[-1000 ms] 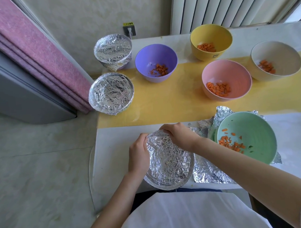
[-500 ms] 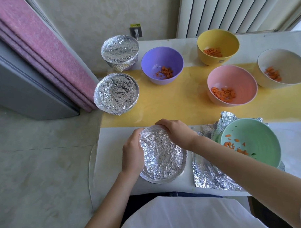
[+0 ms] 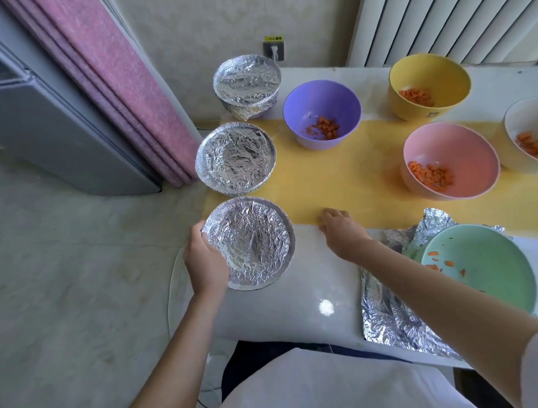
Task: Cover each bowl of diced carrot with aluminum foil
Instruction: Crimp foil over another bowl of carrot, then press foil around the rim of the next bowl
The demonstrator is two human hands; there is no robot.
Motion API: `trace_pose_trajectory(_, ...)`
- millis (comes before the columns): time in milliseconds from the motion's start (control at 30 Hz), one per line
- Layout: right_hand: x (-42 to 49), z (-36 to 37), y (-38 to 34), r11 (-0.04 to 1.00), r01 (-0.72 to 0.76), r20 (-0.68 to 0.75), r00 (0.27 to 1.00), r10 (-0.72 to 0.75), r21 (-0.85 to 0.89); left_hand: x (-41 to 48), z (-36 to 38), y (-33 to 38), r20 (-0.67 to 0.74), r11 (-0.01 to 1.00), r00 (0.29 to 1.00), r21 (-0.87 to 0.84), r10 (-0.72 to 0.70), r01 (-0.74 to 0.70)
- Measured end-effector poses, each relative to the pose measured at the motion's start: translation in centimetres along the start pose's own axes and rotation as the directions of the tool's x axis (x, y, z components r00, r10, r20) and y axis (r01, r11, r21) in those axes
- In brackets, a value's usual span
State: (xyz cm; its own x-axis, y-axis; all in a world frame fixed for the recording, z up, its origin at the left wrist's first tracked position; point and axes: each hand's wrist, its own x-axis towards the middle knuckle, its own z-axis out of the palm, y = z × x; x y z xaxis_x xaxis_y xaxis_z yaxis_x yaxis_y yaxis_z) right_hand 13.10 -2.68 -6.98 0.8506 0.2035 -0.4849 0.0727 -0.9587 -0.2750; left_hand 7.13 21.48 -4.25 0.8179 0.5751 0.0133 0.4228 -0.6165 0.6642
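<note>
My left hand [image 3: 204,258] grips the left rim of a foil-covered bowl [image 3: 252,244] near the table's left edge. My right hand [image 3: 338,229] rests on the table to the right of that bowl, apart from it, holding nothing. Two more foil-covered bowls [image 3: 235,157] [image 3: 246,82] stand in a line behind it. A green bowl [image 3: 490,275] with diced carrot sits uncovered on a crumpled foil sheet [image 3: 387,318] at the right. Purple [image 3: 321,110], yellow [image 3: 428,85], pink [image 3: 449,158] and white [image 3: 530,133] bowls of carrot stand uncovered.
A yellow mat [image 3: 337,183] runs across the white table [image 3: 295,306]. To the left, past the table edge, lies the floor, with a pink padded board [image 3: 120,87] and a grey cabinet [image 3: 45,135]. A radiator [image 3: 438,21] and wall socket [image 3: 274,49] are behind.
My left hand has moved the foil-covered bowl left and away toward the other covered bowls. My right hand has let go of it and now rests on the table.
</note>
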Motion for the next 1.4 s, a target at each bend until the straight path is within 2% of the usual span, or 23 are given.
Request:
trace_pose_trajectory(133, -0.2, 0.3, 0.5, 0.999, 0.032, -0.001, 0.999, -0.032, -0.009, 0.6, -0.2, -0.4, 0.026, 0.999, 0.999, 0.031, -0.034, 0.034)
trace_pose_trajectory(233, -0.5, 0.0, 0.8, 0.998, 0.057, 0.056, 0.997, -0.056, -0.007, 0.7, -0.6, 0.0, 0.049, 0.995, 0.997, 0.084, -0.052, 0.048)
trace_pose_trajectory(267, -0.9, -0.3, 0.8, 0.998, 0.061, 0.07, 0.996, -0.061, 0.002, 0.6, -0.7, 0.2, 0.046, 0.995, 0.999, 0.104, -0.018, 0.013)
trace_pose_trajectory(333, -2.0, -0.9, 0.7, 0.997, 0.063, 0.047, 0.997, -0.065, 0.043, 0.1, -0.6, 1.1, 0.012, 0.974, 0.985, 0.147, 0.173, -0.173)
trace_pose_trajectory(433, -4.2, -1.9, 1.1, 0.99, 0.123, -0.193, 0.975, -0.107, 0.07, -1.4, 0.6, 3.1, 0.022, 0.882, 0.896, 0.161, 0.444, -0.442)
trace_pose_trajectory(533, -6.2, -2.9, 2.3, 0.974, 0.22, -0.508, 0.846, -0.162, 0.056, -3.9, 2.3, 5.5, 0.164, 0.738, 0.745, 0.117, 0.646, -0.665)
trace_pose_trajectory(600, -7.2, -3.4, 4.0, 0.974, 0.221, -0.616, 0.774, -0.147, 0.046, -5.6, 4.0, 6.2, 0.323, 0.625, 0.62, 0.102, 0.715, -0.774)
trace_pose_trajectory(667, -8.2, -3.8, 5.9, 0.985, 0.163, -0.633, 0.768, -0.092, 0.054, -7.3, 5.9, 6.5, 0.494, 0.519, 0.508, 0.128, 0.706, -0.845)
trace_pose_trajectory(733, -9.2, -4.0, 7.8, 0.995, 0.079, -0.609, 0.792, -0.03, 0.053, -8.6, 7.1, 6.8, 0.639, 0.427, 0.431, 0.173, 0.637, -0.888)
trace_pose_trajectory(800, -10.3, -4.0, 9.3, 0.999, 0.011, -0.597, 0.802, 0.019, 0.047, -9.4, 7.8, 7.4, 0.748, 0.394, 0.357, 0.139, 0.559, -0.909)
trace_pose_trajectory(833, -10.7, -3.9, 9.9, 0.999, -0.017, -0.593, 0.805, 0.037, 0.04, -9.6, 8.2, 7.5, 0.782, 0.379, 0.328, 0.127, 0.53, -0.917)
trace_pose_trajectory(933, -11.7, -3.6, 11.6, 0.991, -0.126, -0.564, 0.822, 0.077, -0.049, -9.9, 9.3, 7.7, 0.856, 0.35, 0.302, 0.154, 0.42, -0.924)
trace_pose_trajectory(1100, -12.7, -3.7, 13.7, 0.948, -0.318, -0.497, 0.827, 0.261, -0.032, -9.8, 10.7, 7.3, 0.856, 0.375, 0.309, 0.149, 0.414, -0.915)
trace_pose_trajectory(1200, -13.1, -4.2, 14.5, 0.936, -0.352, -0.502, 0.804, 0.319, 0.031, -9.8, 11.3, 7.9, 0.842, 0.468, 0.333, 0.11, 0.425, -0.877)
trace_pose_trajectory(1300, -13.1, -4.7, 15.1, 0.92, -0.387, -0.49, 0.789, 0.37, 0.071, -10.4, 12.0, 9.4, 0.792, 0.552, 0.322, -0.023, 0.519, -0.833)
trace_pose_trajectory(1400, -13.2, -4.9, 15.3, 0.915, -0.391, -0.478, 0.788, 0.388, 0.098, -11.7, 12.6, 11.5, 0.758, 0.658, 0.352, -0.132, 0.549, -0.742)
